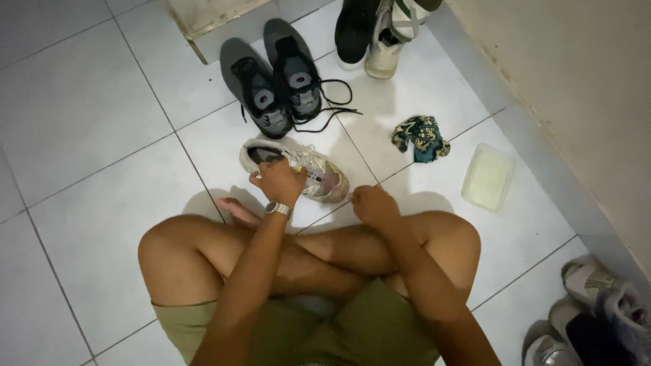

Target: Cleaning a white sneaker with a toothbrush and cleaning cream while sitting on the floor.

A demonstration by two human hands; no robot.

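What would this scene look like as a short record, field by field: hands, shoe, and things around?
Posture: seated cross-legged on white floor tiles
Left hand: grips the light worn sneaker, watch on wrist
Right hand: closed fist by the sneaker's toe; contents cannot be told
Ahead: grey sneaker pair, laces loose
Right side: patterned cloth, pale plastic container
Corners: more shoes top and bottom right

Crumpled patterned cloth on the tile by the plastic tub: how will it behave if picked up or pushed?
The patterned cloth lies bunched in soft folds, so it probably hangs limp and unfurls when lifted. It looks light for its size. Pushed across the glossy floor tiles, it would likely slide and bunch up, not roll. It lies apart from both hands.
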